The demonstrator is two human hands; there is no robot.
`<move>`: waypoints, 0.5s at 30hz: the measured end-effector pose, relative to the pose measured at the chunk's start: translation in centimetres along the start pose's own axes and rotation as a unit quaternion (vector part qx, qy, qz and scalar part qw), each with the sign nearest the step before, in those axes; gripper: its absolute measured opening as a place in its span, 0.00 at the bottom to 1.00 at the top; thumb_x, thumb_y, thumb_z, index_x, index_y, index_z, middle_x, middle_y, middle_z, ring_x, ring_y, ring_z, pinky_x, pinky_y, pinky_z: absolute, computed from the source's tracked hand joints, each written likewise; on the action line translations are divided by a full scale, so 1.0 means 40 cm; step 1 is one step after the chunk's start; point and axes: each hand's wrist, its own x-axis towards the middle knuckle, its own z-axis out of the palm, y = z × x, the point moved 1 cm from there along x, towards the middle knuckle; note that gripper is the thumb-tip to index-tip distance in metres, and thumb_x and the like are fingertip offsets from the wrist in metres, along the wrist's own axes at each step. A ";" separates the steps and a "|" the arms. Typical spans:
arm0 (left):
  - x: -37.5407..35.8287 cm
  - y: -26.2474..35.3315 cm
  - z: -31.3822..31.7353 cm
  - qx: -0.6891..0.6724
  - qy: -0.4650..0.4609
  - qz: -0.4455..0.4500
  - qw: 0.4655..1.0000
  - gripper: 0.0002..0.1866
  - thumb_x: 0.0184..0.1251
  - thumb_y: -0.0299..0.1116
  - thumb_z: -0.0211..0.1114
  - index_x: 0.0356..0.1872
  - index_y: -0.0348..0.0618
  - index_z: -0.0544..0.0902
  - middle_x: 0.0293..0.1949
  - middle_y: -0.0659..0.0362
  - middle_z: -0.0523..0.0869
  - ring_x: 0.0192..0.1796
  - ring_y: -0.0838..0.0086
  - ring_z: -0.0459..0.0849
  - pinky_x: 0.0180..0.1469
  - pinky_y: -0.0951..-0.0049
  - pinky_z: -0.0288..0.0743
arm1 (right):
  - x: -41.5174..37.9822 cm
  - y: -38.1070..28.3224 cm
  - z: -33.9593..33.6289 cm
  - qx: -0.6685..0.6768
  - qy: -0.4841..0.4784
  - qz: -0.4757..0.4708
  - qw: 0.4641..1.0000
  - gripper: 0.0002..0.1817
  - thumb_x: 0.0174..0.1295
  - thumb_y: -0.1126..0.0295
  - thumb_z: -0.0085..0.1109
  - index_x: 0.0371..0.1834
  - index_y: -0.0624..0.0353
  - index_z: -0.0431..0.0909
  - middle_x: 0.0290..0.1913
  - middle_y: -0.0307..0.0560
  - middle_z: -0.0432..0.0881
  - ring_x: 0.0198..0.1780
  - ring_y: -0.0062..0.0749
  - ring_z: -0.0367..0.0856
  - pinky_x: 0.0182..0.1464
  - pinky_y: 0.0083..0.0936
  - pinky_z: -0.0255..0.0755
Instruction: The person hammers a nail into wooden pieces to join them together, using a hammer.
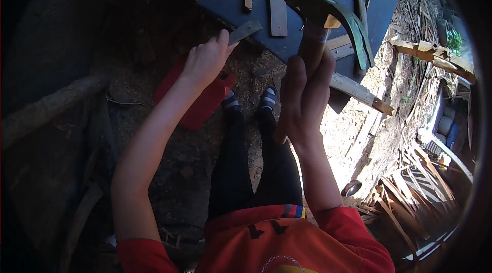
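My right hand [307, 104] is wrapped around the wooden handle of a claw hammer [328, 9], raised close to the camera with its long curved claw pointing to the right. My left hand [207, 60] grips a short, flat grey strip [246, 32] near the edge of the dark table [220, 4]; its far end sticks out past the fingers toward the tabletop. Whether this strip is metal or wood I cannot tell. Behind the raised hammer, a second hammer [360, 4] lies on the table, partly covered in this view.
Several wooden slats [277, 4] lie on the table, and one board [359, 91] juts past its right edge. Below my left arm sits a red container [197, 101]. Thick logs [51, 109] lie at left, a pile of split wood [415, 191] at right.
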 end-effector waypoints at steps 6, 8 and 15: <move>0.002 0.002 0.002 0.007 -0.021 -0.016 1.000 0.18 0.86 0.48 0.58 0.45 0.42 0.70 0.29 0.47 0.88 0.33 0.47 0.92 0.29 0.50 0.87 | 0.006 0.075 0.083 -0.118 -0.086 0.038 0.989 0.22 0.84 0.64 0.51 0.74 0.58 0.62 0.48 0.72 0.84 0.46 0.71 0.87 0.47 0.54 0.78; 0.002 -0.002 0.006 -0.008 -0.015 -0.008 1.000 0.18 0.86 0.48 0.58 0.45 0.42 0.70 0.29 0.47 0.88 0.32 0.47 0.92 0.29 0.51 0.87 | 0.005 0.032 0.062 -0.093 -0.080 0.059 0.991 0.21 0.84 0.65 0.51 0.73 0.59 0.63 0.47 0.70 0.84 0.44 0.69 0.87 0.46 0.52 0.78; 0.001 -0.001 0.004 0.017 -0.014 -0.012 1.000 0.19 0.86 0.50 0.58 0.46 0.43 0.70 0.27 0.48 0.88 0.30 0.49 0.92 0.28 0.53 0.87 | 0.036 -0.032 0.034 -0.039 0.021 -0.013 0.999 0.19 0.83 0.66 0.53 0.69 0.63 0.64 0.45 0.67 0.85 0.41 0.63 0.87 0.42 0.50 0.78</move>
